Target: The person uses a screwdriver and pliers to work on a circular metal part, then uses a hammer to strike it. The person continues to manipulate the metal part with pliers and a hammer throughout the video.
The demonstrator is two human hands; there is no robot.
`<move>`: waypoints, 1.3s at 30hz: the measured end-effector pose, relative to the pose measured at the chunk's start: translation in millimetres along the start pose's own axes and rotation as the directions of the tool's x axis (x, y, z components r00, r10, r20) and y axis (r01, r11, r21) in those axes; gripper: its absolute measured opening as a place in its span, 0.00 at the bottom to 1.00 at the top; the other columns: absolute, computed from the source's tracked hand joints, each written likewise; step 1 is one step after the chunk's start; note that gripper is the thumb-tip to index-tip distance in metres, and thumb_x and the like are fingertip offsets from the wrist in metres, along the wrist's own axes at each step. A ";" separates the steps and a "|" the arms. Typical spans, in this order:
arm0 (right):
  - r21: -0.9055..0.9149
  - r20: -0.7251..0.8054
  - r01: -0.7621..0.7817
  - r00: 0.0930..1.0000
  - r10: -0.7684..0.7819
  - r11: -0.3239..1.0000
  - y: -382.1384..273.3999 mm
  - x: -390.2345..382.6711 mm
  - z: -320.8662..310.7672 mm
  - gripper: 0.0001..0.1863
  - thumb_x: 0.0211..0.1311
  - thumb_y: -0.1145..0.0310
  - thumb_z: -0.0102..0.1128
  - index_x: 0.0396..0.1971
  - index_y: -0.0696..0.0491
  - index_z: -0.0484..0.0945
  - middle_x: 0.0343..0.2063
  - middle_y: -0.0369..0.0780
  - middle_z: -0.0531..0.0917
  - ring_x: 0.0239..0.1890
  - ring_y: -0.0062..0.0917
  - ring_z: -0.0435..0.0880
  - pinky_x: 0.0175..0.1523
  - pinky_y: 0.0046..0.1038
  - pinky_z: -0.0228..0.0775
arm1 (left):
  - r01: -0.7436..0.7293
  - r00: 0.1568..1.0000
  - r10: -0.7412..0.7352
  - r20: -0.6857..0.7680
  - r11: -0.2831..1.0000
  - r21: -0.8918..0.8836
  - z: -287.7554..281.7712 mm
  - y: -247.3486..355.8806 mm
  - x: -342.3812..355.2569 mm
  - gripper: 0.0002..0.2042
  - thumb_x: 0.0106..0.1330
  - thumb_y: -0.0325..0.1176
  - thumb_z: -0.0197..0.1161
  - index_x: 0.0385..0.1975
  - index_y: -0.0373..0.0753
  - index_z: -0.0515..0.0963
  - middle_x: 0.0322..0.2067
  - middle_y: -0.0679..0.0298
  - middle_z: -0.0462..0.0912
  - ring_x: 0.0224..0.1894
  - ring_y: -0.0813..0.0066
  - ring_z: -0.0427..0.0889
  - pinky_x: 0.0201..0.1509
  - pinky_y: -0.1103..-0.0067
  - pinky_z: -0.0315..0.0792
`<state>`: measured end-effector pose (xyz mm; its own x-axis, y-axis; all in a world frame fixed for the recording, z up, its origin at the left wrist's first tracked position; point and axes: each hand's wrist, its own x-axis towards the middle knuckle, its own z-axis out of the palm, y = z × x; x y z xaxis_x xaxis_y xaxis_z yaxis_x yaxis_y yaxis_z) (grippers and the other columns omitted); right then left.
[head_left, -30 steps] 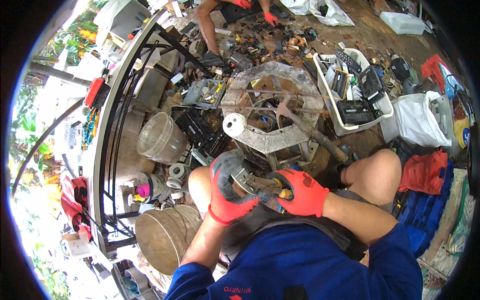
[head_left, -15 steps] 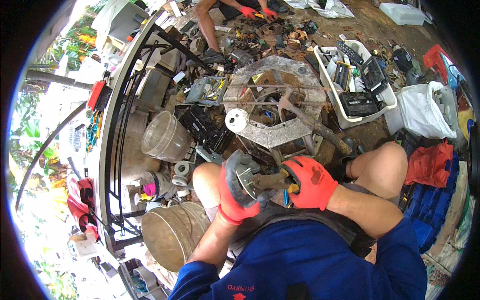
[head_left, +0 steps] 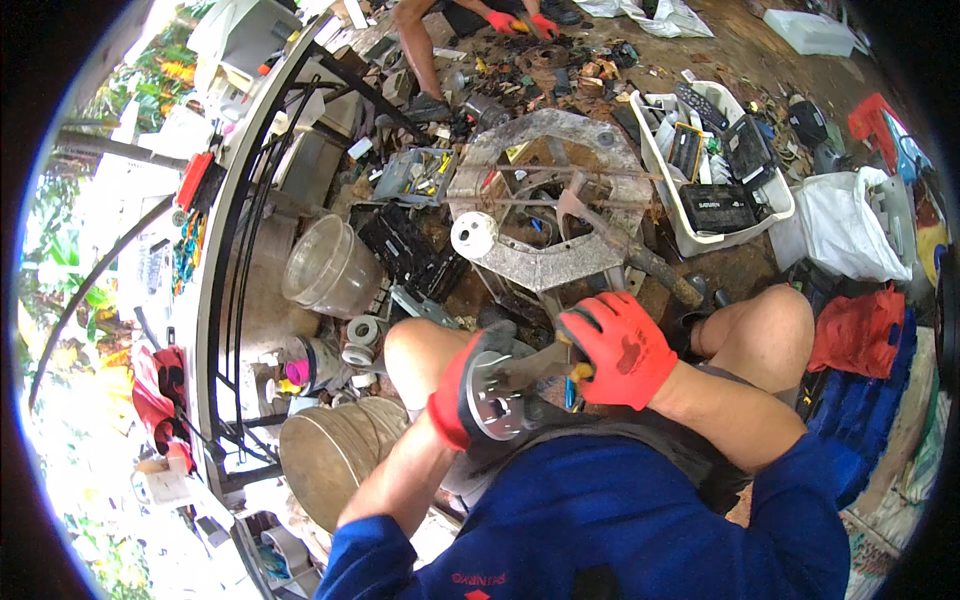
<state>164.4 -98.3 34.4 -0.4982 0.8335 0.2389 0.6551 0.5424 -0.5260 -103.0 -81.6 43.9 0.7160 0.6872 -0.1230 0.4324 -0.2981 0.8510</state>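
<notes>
Along the left side a black metal rack [head_left: 225, 250] runs up the ground, with a clear plastic jar [head_left: 330, 268] lying beside it and a dented metal bucket [head_left: 335, 470] at its lower end, just beside the person's left knee. Little bare ground shows between the rack and the knees; rolls of tape [head_left: 362, 330] and scrap crowd it. The left hand [head_left: 475, 385], in a red and grey glove, is closed around a round metal part [head_left: 492, 395] held over the lap, between the knees. The right hand [head_left: 615, 345], in a red glove, is curled shut on a yellow-handled tool [head_left: 560, 368] whose tip meets that metal part. Against half a second ago, both hands sit a little lower and nearer the body, grips unchanged. Both forearms bend inward from the lower edge, elbows out. Ahead of the knees lies a grey ring-shaped frame [head_left: 560, 190], and at the right a white tub [head_left: 672, 220] of electronics and a white sack [head_left: 850, 225].
</notes>
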 end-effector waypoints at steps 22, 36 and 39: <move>0.379 0.185 -0.333 0.941 0.282 0.863 14.7 2.6 45.2 0.33 0.51 0.64 0.66 0.58 0.61 0.72 0.49 0.56 0.80 0.53 0.50 0.80 0.59 0.42 0.72 | -0.037 0.753 0.408 -0.517 0.810 0.586 6.0 16.2 16.9 0.48 0.39 0.47 0.75 0.63 0.27 0.66 0.53 0.42 0.76 0.47 0.46 0.82 0.52 0.64 0.78; 0.401 0.154 -0.233 0.971 0.185 0.886 14.0 18.9 34.8 0.22 0.50 0.69 0.65 0.47 0.59 0.76 0.38 0.52 0.81 0.45 0.51 0.81 0.50 0.44 0.75 | 0.114 0.819 0.297 -0.491 0.755 0.646 8.7 7.3 14.4 0.41 0.39 0.40 0.75 0.57 0.29 0.71 0.50 0.46 0.75 0.48 0.51 0.78 0.50 0.65 0.74; 0.360 0.141 -0.246 0.968 0.208 0.900 8.4 17.0 32.3 0.25 0.48 0.67 0.67 0.48 0.58 0.76 0.40 0.51 0.81 0.46 0.50 0.81 0.51 0.45 0.74 | 0.067 0.780 0.301 -0.549 0.832 0.551 5.3 14.7 11.1 0.44 0.39 0.43 0.76 0.59 0.27 0.68 0.44 0.48 0.80 0.43 0.47 0.82 0.48 0.63 0.76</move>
<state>143.1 -83.0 7.7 -0.4259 0.9047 0.0072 0.5071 0.2453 -0.8263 -85.8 -81.9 52.4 0.3875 0.8100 0.4403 0.7097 -0.5669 0.4183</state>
